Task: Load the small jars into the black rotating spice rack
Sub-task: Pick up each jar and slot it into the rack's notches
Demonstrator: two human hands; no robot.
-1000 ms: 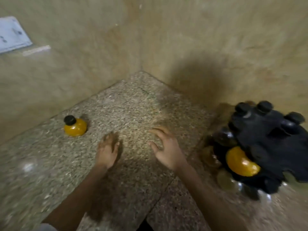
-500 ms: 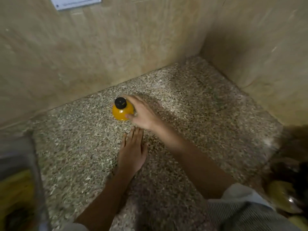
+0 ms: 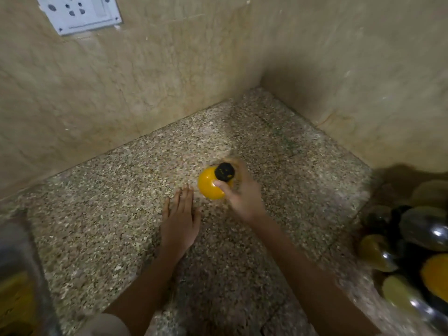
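Note:
A small round yellow jar [image 3: 209, 186] with a black cap is held in my right hand [image 3: 242, 192], slightly lifted and tilted over the speckled stone counter [image 3: 121, 190]. My thumb presses its side just below the cap. My left hand [image 3: 180, 220] lies flat on the counter with fingers together, just below and left of the jar. The black rotating spice rack [image 3: 400, 238] is cut off at the right edge, blurred, with several jars of yellow and pale contents in it.
Beige stone walls meet in a corner behind the counter. A white wall socket plate [image 3: 80, 13] is at the top left. A blurred metal container [image 3: 21, 275] with yellow contents stands at the lower left edge.
My right hand reached left to the yellow jar, closed on it and has carried it a little to the right. The view swung left, leaving the rack at the right edge.

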